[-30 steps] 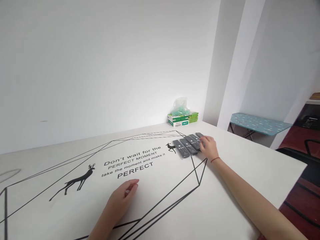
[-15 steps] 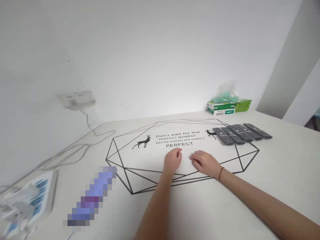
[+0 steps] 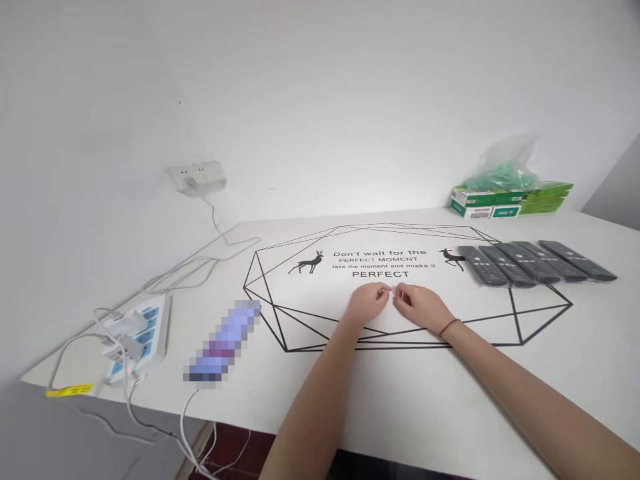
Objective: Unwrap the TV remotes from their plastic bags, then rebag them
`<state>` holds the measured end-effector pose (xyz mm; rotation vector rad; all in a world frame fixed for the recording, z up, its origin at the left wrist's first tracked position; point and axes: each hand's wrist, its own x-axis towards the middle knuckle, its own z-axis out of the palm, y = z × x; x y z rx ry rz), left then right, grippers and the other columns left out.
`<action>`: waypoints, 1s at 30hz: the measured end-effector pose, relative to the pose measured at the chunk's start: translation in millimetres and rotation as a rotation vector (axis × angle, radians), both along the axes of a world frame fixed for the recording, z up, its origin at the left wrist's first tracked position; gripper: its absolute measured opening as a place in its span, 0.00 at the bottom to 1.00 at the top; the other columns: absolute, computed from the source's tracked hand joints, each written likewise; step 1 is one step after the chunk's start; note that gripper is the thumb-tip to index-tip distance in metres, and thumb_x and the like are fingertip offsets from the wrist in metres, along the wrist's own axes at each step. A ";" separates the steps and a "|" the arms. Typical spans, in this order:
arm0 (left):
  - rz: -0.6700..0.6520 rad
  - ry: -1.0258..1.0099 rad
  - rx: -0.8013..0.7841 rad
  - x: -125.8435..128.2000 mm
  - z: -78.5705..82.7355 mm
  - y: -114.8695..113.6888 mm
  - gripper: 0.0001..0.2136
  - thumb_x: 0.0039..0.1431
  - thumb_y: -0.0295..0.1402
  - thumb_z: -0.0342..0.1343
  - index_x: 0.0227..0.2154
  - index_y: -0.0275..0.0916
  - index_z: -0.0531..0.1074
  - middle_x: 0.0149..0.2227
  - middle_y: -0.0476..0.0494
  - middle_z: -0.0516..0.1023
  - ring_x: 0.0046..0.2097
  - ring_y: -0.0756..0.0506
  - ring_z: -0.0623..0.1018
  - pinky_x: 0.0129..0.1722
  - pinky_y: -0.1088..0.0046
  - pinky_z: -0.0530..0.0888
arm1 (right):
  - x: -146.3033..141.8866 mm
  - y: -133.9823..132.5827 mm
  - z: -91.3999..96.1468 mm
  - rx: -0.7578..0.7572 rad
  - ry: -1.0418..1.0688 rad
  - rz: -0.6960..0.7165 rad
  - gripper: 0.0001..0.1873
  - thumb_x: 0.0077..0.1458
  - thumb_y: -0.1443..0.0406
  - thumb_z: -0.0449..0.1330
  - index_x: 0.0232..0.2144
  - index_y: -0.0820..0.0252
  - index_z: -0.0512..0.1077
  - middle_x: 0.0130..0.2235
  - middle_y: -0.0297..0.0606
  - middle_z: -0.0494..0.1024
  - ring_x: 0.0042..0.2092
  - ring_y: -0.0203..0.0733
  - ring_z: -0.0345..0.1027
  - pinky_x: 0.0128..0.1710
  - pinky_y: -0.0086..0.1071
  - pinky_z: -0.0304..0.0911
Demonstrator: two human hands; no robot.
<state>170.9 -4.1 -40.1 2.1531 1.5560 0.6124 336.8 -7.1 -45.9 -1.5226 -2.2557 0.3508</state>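
My left hand (image 3: pixel 369 302) rests on the white table (image 3: pixel 400 407) with its fingers curled in, and nothing shows in it. Close beside it, my right hand (image 3: pixel 419 307) lies with fingers folded too, a thin reddish band around the wrist; no object shows there either. The fingertips of both hands point at each other across a small gap, just below the printed word PERFECT. Right of my hands, several dark remote controls (image 3: pixel 533 263) in clear wrapping lie side by side in a row, far from my fingers.
Green and white boxes (image 3: pixel 487 198) stand at the back right, a clear plastic bag (image 3: pixel 505 167) on top. On the left are a blurred-out phone-like object (image 3: pixel 225 343), a power strip (image 3: pixel 159 333) with plugs, and loose cables. A socket (image 3: pixel 197 175) is on the wall.
The view has shifted left and down, bringing the table's front edge and hanging cables into sight. My two hands have drawn closer together; both remain curled.
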 end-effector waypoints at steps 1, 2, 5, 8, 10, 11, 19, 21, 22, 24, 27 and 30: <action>-0.003 0.006 0.000 1.1 -0.2 0.0 0.15 0.59 0.33 0.44 0.42 0.43 0.74 0.38 0.49 0.79 0.39 0.48 0.75 0.42 0.73 0.70 | 0.9 0.4 0.0 -0.003 0.005 0.008 0.06 0.55 0.65 0.50 0.28 0.57 0.66 0.25 0.32 0.71 0.26 0.37 0.61 0.25 0.28 0.48; -0.006 0.013 0.001 2.2 -0.5 0.1 0.15 0.58 0.33 0.44 0.42 0.43 0.74 0.39 0.49 0.78 0.40 0.47 0.75 0.42 0.73 0.70 | 1.5 0.8 0.0 -0.005 0.010 0.015 0.07 0.55 0.65 0.50 0.28 0.57 0.66 0.25 0.32 0.71 0.26 0.37 0.61 0.26 0.28 0.48; -0.013 0.035 0.002 4.0 -1.9 1.4 0.15 0.58 0.33 0.45 0.42 0.43 0.74 0.39 0.48 0.78 0.40 0.47 0.75 0.42 0.71 0.70 | 2.3 1.5 0.3 -0.011 0.028 0.036 0.07 0.56 0.64 0.50 0.28 0.58 0.67 0.25 0.32 0.71 0.26 0.36 0.61 0.26 0.28 0.48; -0.014 0.048 0.004 3.6 -2.8 3.2 0.15 0.58 0.33 0.45 0.42 0.42 0.74 0.37 0.47 0.77 0.39 0.46 0.74 0.41 0.70 0.70 | 2.5 1.4 1.4 -0.010 0.037 0.043 0.08 0.56 0.64 0.50 0.28 0.58 0.67 0.25 0.33 0.71 0.26 0.36 0.61 0.26 0.28 0.48; -0.017 0.052 0.005 3.1 -2.8 4.0 0.15 0.57 0.32 0.45 0.42 0.42 0.74 0.36 0.47 0.77 0.39 0.46 0.74 0.41 0.70 0.70 | 2.6 1.0 2.5 -0.009 0.035 0.042 0.07 0.56 0.65 0.50 0.28 0.58 0.67 0.25 0.33 0.71 0.27 0.36 0.61 0.26 0.28 0.48; -0.018 0.054 0.004 3.1 -2.6 4.2 0.15 0.57 0.32 0.45 0.41 0.43 0.74 0.36 0.47 0.77 0.38 0.46 0.74 0.40 0.70 0.70 | 2.6 0.9 3.1 -0.010 0.034 0.042 0.07 0.56 0.65 0.50 0.28 0.58 0.67 0.25 0.33 0.71 0.27 0.36 0.61 0.26 0.28 0.48; -0.009 0.079 0.003 4.8 -1.5 4.8 0.14 0.57 0.32 0.45 0.41 0.42 0.74 0.36 0.47 0.76 0.38 0.46 0.74 0.41 0.69 0.70 | 2.6 1.3 5.2 -0.009 0.033 0.043 0.07 0.56 0.65 0.51 0.29 0.58 0.68 0.25 0.33 0.71 0.27 0.36 0.62 0.26 0.27 0.49; -0.012 0.082 0.003 4.6 -1.1 4.1 0.14 0.57 0.33 0.45 0.41 0.43 0.74 0.36 0.47 0.76 0.39 0.46 0.74 0.41 0.69 0.70 | 2.5 0.9 5.0 -0.008 0.034 0.043 0.07 0.56 0.65 0.51 0.29 0.58 0.68 0.25 0.33 0.71 0.27 0.36 0.61 0.26 0.27 0.49; -0.014 0.082 0.002 4.4 -0.8 3.6 0.14 0.58 0.33 0.45 0.41 0.43 0.74 0.37 0.47 0.76 0.39 0.46 0.74 0.41 0.69 0.70 | 2.5 0.6 4.9 -0.009 0.034 0.043 0.07 0.57 0.65 0.50 0.29 0.58 0.67 0.25 0.33 0.71 0.27 0.36 0.61 0.26 0.27 0.49; -0.018 0.080 0.002 4.0 -0.5 2.5 0.15 0.58 0.33 0.45 0.42 0.43 0.74 0.37 0.47 0.77 0.39 0.46 0.74 0.41 0.70 0.70 | 2.6 0.1 4.5 -0.011 0.035 0.044 0.08 0.56 0.65 0.50 0.29 0.58 0.67 0.25 0.33 0.71 0.27 0.36 0.61 0.26 0.28 0.49; -0.018 0.082 0.004 4.0 -0.7 1.6 0.15 0.58 0.32 0.45 0.42 0.43 0.74 0.37 0.47 0.76 0.39 0.47 0.74 0.41 0.70 0.70 | 3.0 -0.2 3.9 -0.011 0.042 0.050 0.07 0.56 0.65 0.51 0.29 0.58 0.67 0.25 0.33 0.71 0.26 0.36 0.61 0.26 0.28 0.49; -0.017 0.090 0.007 4.5 -1.4 1.5 0.15 0.58 0.33 0.44 0.42 0.43 0.74 0.37 0.47 0.76 0.39 0.47 0.74 0.41 0.70 0.70 | 3.4 -0.3 3.5 -0.010 0.050 0.054 0.07 0.56 0.65 0.51 0.28 0.58 0.67 0.24 0.32 0.70 0.26 0.36 0.61 0.26 0.28 0.49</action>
